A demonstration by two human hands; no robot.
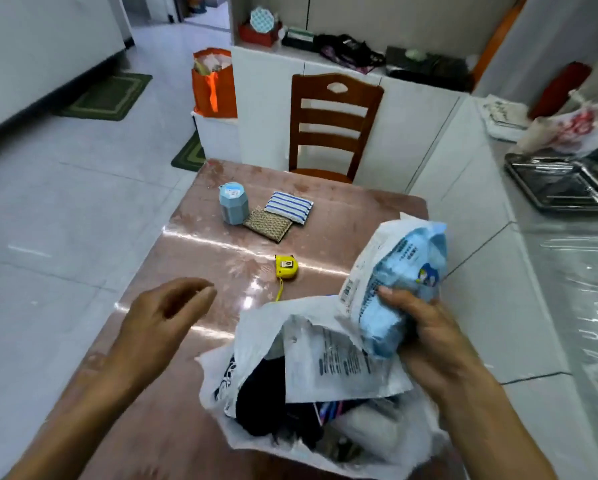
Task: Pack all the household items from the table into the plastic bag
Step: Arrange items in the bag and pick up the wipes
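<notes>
bright, glare streaks on the table (193, 237), edges bowed, perhaps slightly blurred.

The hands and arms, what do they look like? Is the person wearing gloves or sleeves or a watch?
No gloves: both the left hand and the right hand are bare. The forearms are bare too, with no sleeve showing as far as the picture's lower edge. No watch, bracelet or ring can be seen on the parts in view. The fingernails look short and plain.

On the glossy brown table (186, 237), the yellow tape measure (286, 267) lies between the white plastic bag (256, 327) nearer me and the blue octagonal canister (234, 207) beyond, with two sponge pads (278, 213) to its right.
</notes>
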